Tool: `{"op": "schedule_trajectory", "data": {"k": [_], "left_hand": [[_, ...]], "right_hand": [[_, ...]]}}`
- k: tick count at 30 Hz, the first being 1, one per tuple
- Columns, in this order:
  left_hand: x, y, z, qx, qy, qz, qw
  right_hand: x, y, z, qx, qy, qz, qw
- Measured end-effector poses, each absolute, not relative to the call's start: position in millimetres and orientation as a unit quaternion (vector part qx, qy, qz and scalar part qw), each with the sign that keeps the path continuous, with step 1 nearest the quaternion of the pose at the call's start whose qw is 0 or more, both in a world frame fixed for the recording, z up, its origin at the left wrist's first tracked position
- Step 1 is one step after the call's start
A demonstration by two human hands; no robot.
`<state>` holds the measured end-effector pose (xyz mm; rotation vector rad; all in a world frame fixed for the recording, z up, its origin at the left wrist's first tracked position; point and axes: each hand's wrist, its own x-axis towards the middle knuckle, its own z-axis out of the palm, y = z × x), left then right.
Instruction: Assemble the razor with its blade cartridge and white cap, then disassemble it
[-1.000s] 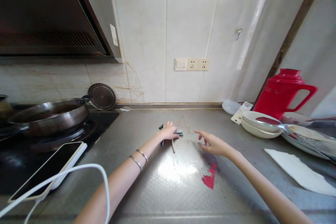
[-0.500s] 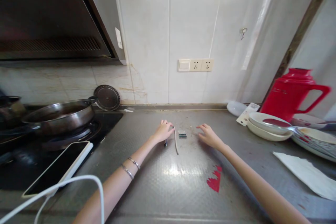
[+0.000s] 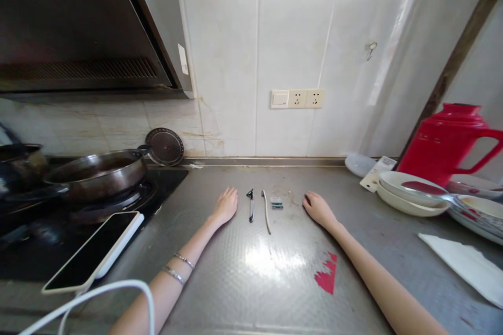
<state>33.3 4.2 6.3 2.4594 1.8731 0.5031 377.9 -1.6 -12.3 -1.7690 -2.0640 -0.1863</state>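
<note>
2 sticks (image 3: 251, 210), 1 block (image 3: 277, 205) — between 1 empty flattish left hand (image 3: 227, 205), 1 empty half-curled right hand (image 3: 319, 209)

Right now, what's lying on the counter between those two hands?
In the head view, from left hand to right hand: a razor-like tool, a thin pale stick and a small green-and-clear piece.

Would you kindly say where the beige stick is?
In the head view, the beige stick lies centrally on the counter, between the slim tool and flat item.

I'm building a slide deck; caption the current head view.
Left hand and right hand rest on a metal counter, flanking three small objects in a row.
</note>
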Motion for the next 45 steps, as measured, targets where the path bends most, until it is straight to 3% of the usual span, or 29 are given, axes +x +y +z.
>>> {"op": "schedule_trajectory", "data": {"k": [17,25,28,34,45], "left_hand": [[33.6,-0.5,4.2,0.794,0.592,0.137,0.012],[45.5,-13.3,29.1,0.742,0.625,0.243,0.011],[61.3,-25.5,34.1,0.748,0.624,0.217,0.064],[82.4,-39.7,28.4,0.768,0.624,0.146,-0.009],[91.3,-44.0,32.9,0.763,0.637,0.111,-0.005]], "right_hand": [[378.6,-6.6,-8.7,-0.631,-0.747,-0.062,0.201],[378.3,-7.9,-5.6,-0.631,-0.747,-0.067,0.199],[378.7,-7.4,-6.5,-0.631,-0.747,-0.068,0.195],[379.9,-5.6,-9.1,-0.633,-0.747,-0.073,0.188],[379.6,-4.8,-11.5,-0.639,-0.741,-0.070,0.197]]}}
